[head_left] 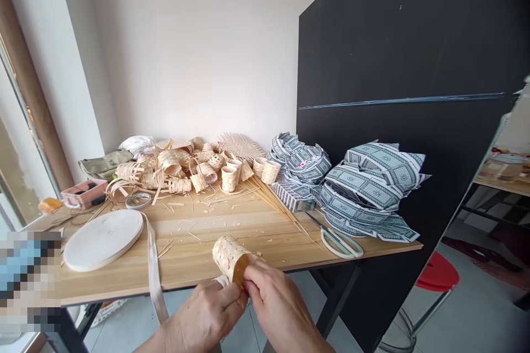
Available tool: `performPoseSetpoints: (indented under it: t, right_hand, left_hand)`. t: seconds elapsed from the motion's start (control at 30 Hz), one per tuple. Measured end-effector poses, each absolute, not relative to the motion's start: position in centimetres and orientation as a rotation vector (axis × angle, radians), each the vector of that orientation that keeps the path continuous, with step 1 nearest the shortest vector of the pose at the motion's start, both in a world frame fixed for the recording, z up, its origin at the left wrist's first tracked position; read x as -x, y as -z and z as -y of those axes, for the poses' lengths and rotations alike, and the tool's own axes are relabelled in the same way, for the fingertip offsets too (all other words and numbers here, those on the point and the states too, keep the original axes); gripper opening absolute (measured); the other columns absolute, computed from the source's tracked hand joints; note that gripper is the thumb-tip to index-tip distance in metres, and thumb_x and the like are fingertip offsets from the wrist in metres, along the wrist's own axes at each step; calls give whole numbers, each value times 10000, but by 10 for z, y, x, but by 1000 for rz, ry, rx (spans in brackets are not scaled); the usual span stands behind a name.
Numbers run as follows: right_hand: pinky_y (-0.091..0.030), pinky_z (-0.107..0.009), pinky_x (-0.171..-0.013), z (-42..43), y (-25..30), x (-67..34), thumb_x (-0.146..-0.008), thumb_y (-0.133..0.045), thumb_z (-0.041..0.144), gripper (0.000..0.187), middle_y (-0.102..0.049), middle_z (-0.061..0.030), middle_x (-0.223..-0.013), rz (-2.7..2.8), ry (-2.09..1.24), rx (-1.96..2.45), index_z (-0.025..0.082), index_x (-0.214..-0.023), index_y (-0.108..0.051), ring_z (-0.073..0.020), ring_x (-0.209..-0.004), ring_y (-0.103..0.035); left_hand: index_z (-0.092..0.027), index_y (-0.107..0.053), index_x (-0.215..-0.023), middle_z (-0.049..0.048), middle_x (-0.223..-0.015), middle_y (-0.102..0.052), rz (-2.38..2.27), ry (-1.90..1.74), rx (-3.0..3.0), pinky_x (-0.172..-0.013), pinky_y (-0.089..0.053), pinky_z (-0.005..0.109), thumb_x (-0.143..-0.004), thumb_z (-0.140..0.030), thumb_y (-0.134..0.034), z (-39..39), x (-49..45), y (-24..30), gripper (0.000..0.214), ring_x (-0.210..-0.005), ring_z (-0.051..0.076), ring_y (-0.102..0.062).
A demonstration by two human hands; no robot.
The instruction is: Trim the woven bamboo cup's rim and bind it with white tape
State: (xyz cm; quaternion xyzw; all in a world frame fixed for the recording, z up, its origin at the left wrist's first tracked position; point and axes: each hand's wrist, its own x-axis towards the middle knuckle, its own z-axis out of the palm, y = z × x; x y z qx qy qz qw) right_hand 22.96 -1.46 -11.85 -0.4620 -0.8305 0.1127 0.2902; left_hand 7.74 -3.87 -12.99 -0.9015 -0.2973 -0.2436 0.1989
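Observation:
Both of my hands hold a small woven bamboo cup point(227, 255) at the table's front edge, lying on its side with its mouth turned toward me. My left hand point(209, 309) pinches the near lower rim, and a bit of white material shows by its fingers. At the right of the mouth, my right hand point(275, 298) grips the rim with its fingers partly inside. The fingertips are partly hidden. A white tape strip point(152, 259) runs from a large flat roll point(103, 240) down past the table edge, left of my left hand.
Woven cups point(229, 176) and loose strips crowd the table's back. Thin bamboo sticks point(281, 207) lie near scissors point(342, 242) at right, beside folded-paper stacks point(364, 193). A pink box point(85, 193) and a tape ring point(138, 200) sit left. A black partition point(393, 55) borders the right.

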Motion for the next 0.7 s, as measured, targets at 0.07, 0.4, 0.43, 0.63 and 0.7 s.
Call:
performPoseSetpoints:
  t: [0.07, 0.4, 0.43, 0.63, 0.7]
  right_hand:
    - [-287, -221, -508, 14, 121, -231, -749, -383, 25, 216, -560, -3, -654, 2178, -268, 1161, 179, -618, -457, -119, -572, -498]
    - [-330, -202, -423, 28, 108, -247, -913, -326, 402, 282, -546, -9, -672, 1711, -965, 861, 201, -758, -450, -117, -505, -535]
    - [-296, -190, -381, 30, 105, -247, -913, -308, 455, 303, -553, -4, -657, 1637, -1166, 854, 206, -785, -424, -118, -478, -540]
    - [-300, -164, -422, 36, 89, -249, -847, -465, 505, 325, -436, 66, -536, 1540, -1372, 748, 183, -806, -469, -53, -432, -379]
    - [-302, -173, -408, 36, 84, -254, -819, -502, 503, 338, -451, 51, -538, 1560, -1417, 758, 169, -774, -515, -58, -428, -384]
  left_hand:
    - [-130, -541, -869, 17, -709, -620, 810, 687, 2534, -435, -375, 219, -941, -116, -201, 39, -78, 131, 349, -494, 102, -519]
    - [-158, -553, -953, 29, -782, -617, 812, 743, 2854, -499, -393, 188, -901, -77, -307, 41, -72, 120, 265, -579, 97, -544]
    - [-161, -559, -946, 33, -786, -618, 813, 793, 2899, -516, -406, 182, -883, -54, -321, 41, -72, 116, 268, -598, 100, -553]
    - [-246, -573, -1068, 29, -958, -646, 844, 883, 3217, -763, -446, 153, -865, -28, -384, 43, -77, 84, 352, -878, 96, -599]
    - [-253, -595, -1042, 26, -928, -650, 868, 864, 3254, -722, -450, 148, -876, -45, -375, 45, -78, 77, 345, -832, 91, -605]
